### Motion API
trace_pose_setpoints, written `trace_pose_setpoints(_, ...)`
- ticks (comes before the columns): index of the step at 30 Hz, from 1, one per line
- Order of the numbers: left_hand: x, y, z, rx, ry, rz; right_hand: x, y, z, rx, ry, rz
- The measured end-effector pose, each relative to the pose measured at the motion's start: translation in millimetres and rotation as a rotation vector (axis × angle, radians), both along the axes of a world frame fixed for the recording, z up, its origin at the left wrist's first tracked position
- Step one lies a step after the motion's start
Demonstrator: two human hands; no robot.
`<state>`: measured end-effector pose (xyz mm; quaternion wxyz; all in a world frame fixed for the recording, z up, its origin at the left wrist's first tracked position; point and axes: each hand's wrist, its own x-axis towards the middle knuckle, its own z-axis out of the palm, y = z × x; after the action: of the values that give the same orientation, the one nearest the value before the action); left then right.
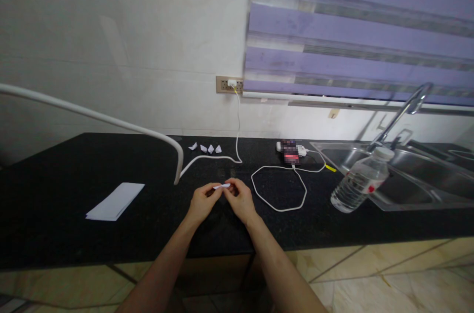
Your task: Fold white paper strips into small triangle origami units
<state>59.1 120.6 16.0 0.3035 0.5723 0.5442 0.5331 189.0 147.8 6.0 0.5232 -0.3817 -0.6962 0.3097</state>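
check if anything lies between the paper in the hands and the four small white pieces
Yes: a white cable runs across the dark counter between the held paper and the four small white pieces, just in front of them.

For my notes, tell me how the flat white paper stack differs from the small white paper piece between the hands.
The flat white paper stack lies on the glossy black countertop; the small white paper piece is held between the left hand and the right hand. The stack is clearly larger than the held piece. Both are white.
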Motion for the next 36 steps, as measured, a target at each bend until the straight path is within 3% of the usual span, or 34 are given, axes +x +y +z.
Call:
trace_pose_setpoints(5,-0.7,0.9,-2.2,0.013,0.01,-0.001,0.9,-1.6,2.3,0.067,-0.033,-0.018)
trace_pose_setpoints(15,-0.4,-4.2,8.5,0.055,0.059,-0.062,0.7,-2.2,3.7,0.055,-0.036,-0.02)
trace_pose_setpoints(24,-1.6,-0.3,1.2,0.048,0.057,-0.012,1.2,-2.6,4.5,0.057,-0.03,0.006)
trace_pose_setpoints(36,0.0,-2.2,4.2,0.108,0.069,-0.016,-1.3,-2.7,9.2,-0.167,0.181,0.111)
